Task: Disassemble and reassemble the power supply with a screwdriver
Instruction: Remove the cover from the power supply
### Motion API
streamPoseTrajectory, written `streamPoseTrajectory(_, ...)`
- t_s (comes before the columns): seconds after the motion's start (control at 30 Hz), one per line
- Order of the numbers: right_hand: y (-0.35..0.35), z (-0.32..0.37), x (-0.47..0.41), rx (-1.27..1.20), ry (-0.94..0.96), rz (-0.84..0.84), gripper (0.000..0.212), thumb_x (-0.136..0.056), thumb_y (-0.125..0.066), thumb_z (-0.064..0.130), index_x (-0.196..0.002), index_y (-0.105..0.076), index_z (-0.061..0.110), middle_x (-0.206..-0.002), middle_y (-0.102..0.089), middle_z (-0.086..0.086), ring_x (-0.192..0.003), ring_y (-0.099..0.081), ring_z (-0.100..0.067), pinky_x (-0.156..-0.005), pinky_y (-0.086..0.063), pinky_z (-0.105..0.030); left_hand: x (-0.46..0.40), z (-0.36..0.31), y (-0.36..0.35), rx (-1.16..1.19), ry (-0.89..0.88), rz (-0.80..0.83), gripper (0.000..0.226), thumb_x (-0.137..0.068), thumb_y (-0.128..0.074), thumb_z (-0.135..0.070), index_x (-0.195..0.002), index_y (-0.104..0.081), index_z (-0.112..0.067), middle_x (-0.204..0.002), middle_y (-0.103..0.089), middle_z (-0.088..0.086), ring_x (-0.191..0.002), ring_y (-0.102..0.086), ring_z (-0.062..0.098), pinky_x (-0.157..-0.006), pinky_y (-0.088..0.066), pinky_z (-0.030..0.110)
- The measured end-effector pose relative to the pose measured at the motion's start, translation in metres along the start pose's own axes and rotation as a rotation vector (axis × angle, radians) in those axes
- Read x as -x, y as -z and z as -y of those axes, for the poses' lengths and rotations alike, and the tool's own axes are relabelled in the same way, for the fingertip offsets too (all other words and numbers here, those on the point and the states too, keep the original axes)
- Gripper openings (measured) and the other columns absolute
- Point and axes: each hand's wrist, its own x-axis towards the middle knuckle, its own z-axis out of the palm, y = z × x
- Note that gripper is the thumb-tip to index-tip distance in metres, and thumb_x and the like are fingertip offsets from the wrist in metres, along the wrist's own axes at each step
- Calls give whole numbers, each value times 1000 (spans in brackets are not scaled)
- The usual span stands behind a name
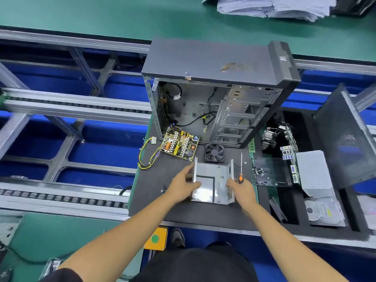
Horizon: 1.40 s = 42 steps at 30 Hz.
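The power supply's open silver metal housing (211,180) lies on the dark mat in front of me. My left hand (183,183) grips its left wall. My right hand (242,189) holds its right wall and also the orange-and-black handle of the screwdriver (241,169), whose shaft points away from me. The power supply's yellow circuit board (180,145) lies apart at the back left, with its yellow and black wires (147,155) trailing left. A black fan (214,153) lies just behind the housing.
An open computer case (219,94) stands behind the parts. Small screws (163,188) lie left of my left hand. At the right, a foam tray (289,200) holds a motherboard, a grey cover and a hard drive. A conveyor frame runs along the left.
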Motion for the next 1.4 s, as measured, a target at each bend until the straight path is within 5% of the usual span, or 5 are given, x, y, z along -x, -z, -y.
streamPoseTrajectory(0.17, 15, 7, -10, -33, -45, 187, 19, -83, -72, 13, -79, -54, 8, -91, -58, -9, -87, -55, -22, -75, -60, -45, 4, -2, 6, 139, 62, 94, 79, -93, -72, -15, -156, -31, -39, -135, -62, -4, -103, -72, 18, -81, -62, 40)
streamPoseTrajectory(0.3, 15, 9, -11, -77, -39, 230, 20, -84, -70, 14, -80, -51, 12, -90, -52, -7, -88, -55, -20, -54, -55, -23, 4, -5, 11, 141, 57, 141, 75, -96, -67, -10, -156, -32, -37, -127, -66, -12, -100, -72, 10, -72, -60, 29)
streamPoseTrajectory(0.87, 1, 15, -12, -263, 80, 236, 54, -58, -72, 36, -106, -62, 13, -113, -63, -9, -100, -62, -20, -94, -48, -40, -12, 8, 20, 115, 105, 64, 62, -93, -56, 11, -141, -37, -23, -120, -69, 8, -107, -70, 21, -87, -60, 45)
streamPoseTrajectory(1.0, 8, 9, -18, -400, 16, 78, 5, -88, -59, 16, -92, -61, 14, -101, -54, -4, -94, -55, -20, -85, -46, -36, -13, -11, 23, -127, -35, 129, 58, -94, -59, -2, -139, -41, -35, -117, -69, -15, -105, -68, 4, -89, -58, 33)
streamPoseTrajectory(1.4, 10, -19, -13, -80, 88, 148, 19, -96, -56, 7, -86, -70, 0, -83, -69, -6, -81, -63, -18, -58, -53, -29, -45, -67, 11, -836, -300, 319, 53, -88, -45, 8, -123, -58, -30, -120, -59, -6, -112, -56, 14, -96, -49, 41)
